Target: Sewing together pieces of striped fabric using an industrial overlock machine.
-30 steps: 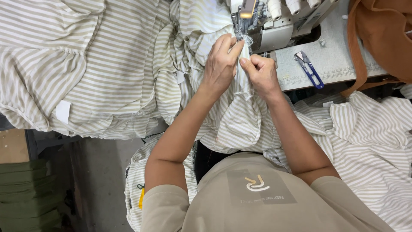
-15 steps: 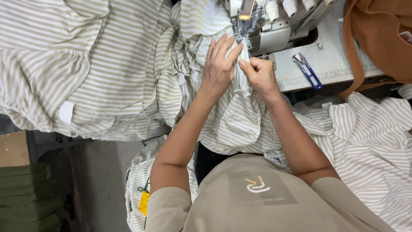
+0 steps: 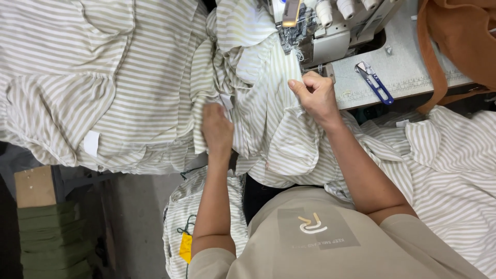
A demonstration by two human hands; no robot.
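Striped garment (image 3: 268, 103) lies bunched across the sewing table (image 3: 413, 77) and the person's lap, its top edge running up under the needle of the sewing machine (image 3: 315, 31). The right hand (image 3: 316, 95) is closed, pinching a fold of the cloth just in front of the machine. The left hand (image 3: 217, 129) is blurred and rests on the fabric lower down; whether it grips cannot be told. The seam seems partly fed, with loose cloth left to guide. A heap of like striped pieces (image 3: 98, 77) lies to the left, and thread snips (image 3: 374, 82) sit on the table, untouched.
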